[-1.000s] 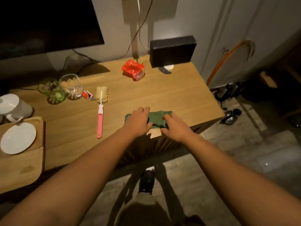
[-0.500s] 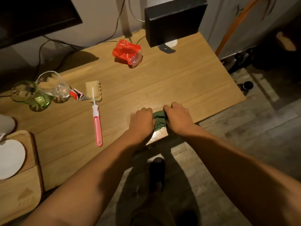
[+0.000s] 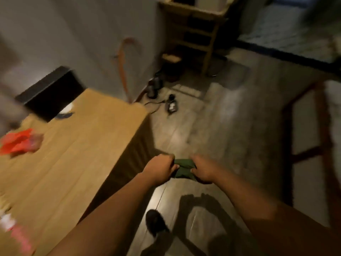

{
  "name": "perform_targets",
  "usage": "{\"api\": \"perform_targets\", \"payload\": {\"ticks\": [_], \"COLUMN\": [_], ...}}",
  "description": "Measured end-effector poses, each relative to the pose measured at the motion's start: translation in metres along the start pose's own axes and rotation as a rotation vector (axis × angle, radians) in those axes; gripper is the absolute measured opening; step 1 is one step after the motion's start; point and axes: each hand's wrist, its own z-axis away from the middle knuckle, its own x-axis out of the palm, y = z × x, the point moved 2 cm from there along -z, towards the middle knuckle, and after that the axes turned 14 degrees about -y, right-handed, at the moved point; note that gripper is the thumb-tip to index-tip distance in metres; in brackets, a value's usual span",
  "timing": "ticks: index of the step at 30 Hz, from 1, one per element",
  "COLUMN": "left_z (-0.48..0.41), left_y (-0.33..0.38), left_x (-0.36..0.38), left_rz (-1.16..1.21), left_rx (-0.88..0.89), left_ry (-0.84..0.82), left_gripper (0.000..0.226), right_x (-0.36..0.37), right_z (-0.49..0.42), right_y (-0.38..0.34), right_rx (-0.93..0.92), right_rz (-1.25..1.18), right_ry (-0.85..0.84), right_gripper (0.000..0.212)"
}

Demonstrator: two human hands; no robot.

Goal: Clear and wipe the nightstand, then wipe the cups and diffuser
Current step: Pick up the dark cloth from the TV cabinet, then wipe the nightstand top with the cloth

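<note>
- So, both hands are closed on the same green cloth (image 3: 184,169), one at each end, with the cloth bunched up between them.
- Left hand (image 3: 160,169) is curled into a fist around the left end; the fingers wrap over the top edge and the knuckles face up.
- Right hand (image 3: 203,169) pinches the right end, thumb tucked in toward the cloth and the fingers folded under it. Can't really see the fingertips, they're hidden behind the fabric.
- Only a short stretch of cloth shows between the two fists, so the hands are close together but not touching.
- Cloth is off the nightstand (image 3: 77,163) right now, held in the air over the floor (image 3: 230,126), just past the nightstand's front right corner.
- Everything on the nightstand is smeared by motion blur. A red crumpled wrapper (image 3: 17,143) sits near the left edge, and a black box (image 3: 49,93) stands at the back against the wall with something small and white at its base.
- Bottom left corner has a pink and white blur (image 3: 14,231) lying on the wood; too smeared to tell what it is.
- Down on the floor there's a dark shoe (image 3: 155,221) between the forearms, plus the arms' shadows.
- Further back by the wall: an orange curved hoop-looking thing (image 3: 122,71) leaning up, some small dark gadgets with cables (image 3: 171,105), and a wooden shelf (image 3: 193,30) in the corner.
</note>
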Motion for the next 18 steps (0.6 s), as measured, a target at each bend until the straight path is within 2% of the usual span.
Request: {"api": "perform_targets", "payload": {"ticks": [4,8,12,15,18], "left_z": [-0.048,-0.071,-0.063,-0.051,-0.029], "left_y": [0.16,0.348,0.519,0.623,0.718], "left_x": [0.021,0.074,0.138,0.181,0.232], "left_rz": [-0.226,-0.382,-0.565,-0.706,-0.767], "left_rx": [0.231,0.469,0.748,0.954,1.151], "left_ry": [-0.14,-0.22,-0.309,-0.325,-0.382], "left_gripper": [0.031,0.029,0.028,0.035,0.038], "right_x": [0.025,0.079,0.142,0.188,0.241], "right_z": [0.124,0.274,0.421,0.511,0.59], "right_y": [0.135,0.255,0.324,0.352,0.378], "right_rx": [0.178,0.388,0.543,0.692,0.849], "right_rz": [-0.187,-0.446,-0.622,-0.705,-0.801], "right_ry": [0.063,0.237,0.393,0.568,0.682], "right_gripper": [0.03,0.043,0.015,0.03,0.03]}}
